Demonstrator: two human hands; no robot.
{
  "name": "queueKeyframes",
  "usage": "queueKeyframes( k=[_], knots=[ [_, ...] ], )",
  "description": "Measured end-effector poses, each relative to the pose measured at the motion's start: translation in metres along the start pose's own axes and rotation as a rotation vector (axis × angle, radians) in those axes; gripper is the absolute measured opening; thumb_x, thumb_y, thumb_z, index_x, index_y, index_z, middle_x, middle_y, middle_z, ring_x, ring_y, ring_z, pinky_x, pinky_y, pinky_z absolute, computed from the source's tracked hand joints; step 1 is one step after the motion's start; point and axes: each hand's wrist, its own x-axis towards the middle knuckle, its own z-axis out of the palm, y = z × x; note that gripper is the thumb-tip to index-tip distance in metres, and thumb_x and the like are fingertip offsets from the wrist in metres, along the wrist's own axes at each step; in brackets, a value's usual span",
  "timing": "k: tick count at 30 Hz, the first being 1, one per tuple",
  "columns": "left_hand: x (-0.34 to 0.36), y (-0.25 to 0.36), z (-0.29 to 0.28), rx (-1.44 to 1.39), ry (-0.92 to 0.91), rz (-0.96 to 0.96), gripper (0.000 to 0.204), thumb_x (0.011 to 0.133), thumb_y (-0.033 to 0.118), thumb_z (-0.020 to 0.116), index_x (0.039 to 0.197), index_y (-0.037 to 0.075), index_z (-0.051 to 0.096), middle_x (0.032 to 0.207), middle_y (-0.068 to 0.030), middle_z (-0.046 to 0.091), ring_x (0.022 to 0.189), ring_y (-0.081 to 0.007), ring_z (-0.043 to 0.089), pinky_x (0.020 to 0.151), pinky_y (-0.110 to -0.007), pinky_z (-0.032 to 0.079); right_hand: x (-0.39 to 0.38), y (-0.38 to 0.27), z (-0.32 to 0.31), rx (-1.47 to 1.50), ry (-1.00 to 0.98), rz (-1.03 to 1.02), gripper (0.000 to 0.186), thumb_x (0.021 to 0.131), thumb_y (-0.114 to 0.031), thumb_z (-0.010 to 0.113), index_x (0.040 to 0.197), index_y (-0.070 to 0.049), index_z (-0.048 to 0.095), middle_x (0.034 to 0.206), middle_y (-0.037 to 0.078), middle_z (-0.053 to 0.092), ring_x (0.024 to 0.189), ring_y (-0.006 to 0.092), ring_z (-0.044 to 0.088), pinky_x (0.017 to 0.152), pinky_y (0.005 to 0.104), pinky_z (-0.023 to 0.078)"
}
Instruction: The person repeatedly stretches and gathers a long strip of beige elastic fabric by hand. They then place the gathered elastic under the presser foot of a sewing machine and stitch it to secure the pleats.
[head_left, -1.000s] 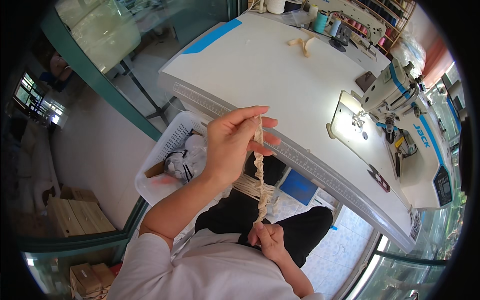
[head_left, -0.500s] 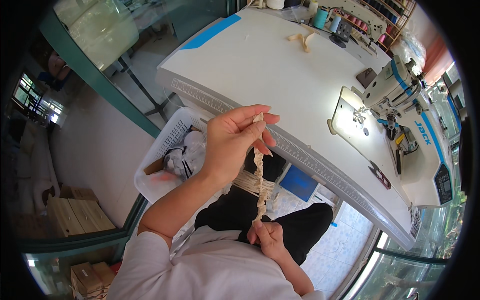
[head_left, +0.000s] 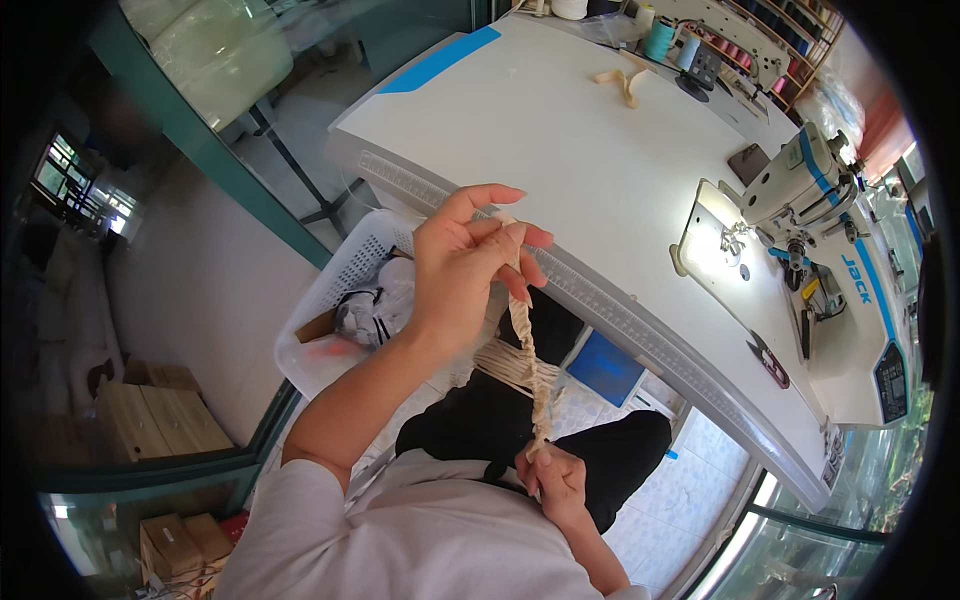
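Note:
A narrow, gathered strip of cream fabric (head_left: 526,335) stretches between my two hands over my lap. Its upper end is pinched between the thumb and fingers of my left hand (head_left: 470,262), in front of the table's edge. My right hand (head_left: 553,482) grips the lower end close to my waist, with the fingers curled round it. The strip looks puckered along its length. Behind it, a bundle of cream strips (head_left: 497,362) lies across my dark-trousered leg.
A sewing machine (head_left: 835,270) stands on the white table (head_left: 560,130), with thread snips (head_left: 769,358) nearby. Another cream strip (head_left: 624,84) lies farther back. A ruler runs along the near edge. A white basket (head_left: 345,270) with plastic bags stands at the left, and a blue box (head_left: 605,367) below.
The strip now hangs straighter and less twisted between my hands. My right hand has shifted slightly to the right, and my left index finger has lifted. The whole view has shifted a little.

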Motion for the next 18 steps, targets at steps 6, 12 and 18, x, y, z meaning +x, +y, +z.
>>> queueKeyframes(
  k=[6,12,18],
  knots=[
    [0.014,0.004,-0.003,-0.108,-0.015,-0.311,0.029,0.091,0.005,0.059,0.118,-0.005,0.054,0.1,-0.0181,0.066,0.078,-0.0229,0.068,0.066,-0.026,0.057,-0.01,-0.007,-0.013,-0.025,0.096,0.01,0.052,0.1,-0.019,0.045,0.052,0.001,0.048,0.057,0.005,0.053,0.046,0.0097,0.042,0.044,0.0258,0.032],
    [0.015,-0.008,-0.014,-0.261,-0.093,-0.497,0.019,0.092,0.009,0.061,0.102,-0.006,0.063,0.099,-0.0162,0.066,0.085,-0.0251,0.069,0.072,-0.026,0.058,-0.016,-0.007,-0.017,-0.009,0.098,0.058,0.05,0.1,-0.019,0.045,0.056,0.002,0.052,0.057,0.004,0.053,0.046,0.0082,0.041,0.044,0.0256,0.03],
    [0.02,0.003,-0.009,0.253,-0.217,-0.433,0.017,0.093,0.011,0.058,0.086,-0.004,0.062,0.08,-0.0145,0.067,0.074,-0.0246,0.07,0.062,-0.03,0.059,-0.019,-0.012,-0.021,0.101,0.049,0.114,0.05,0.1,-0.019,0.045,0.056,0.002,0.051,0.057,0.005,0.053,0.048,0.0093,0.041,0.045,0.0258,0.031]
  ],
)
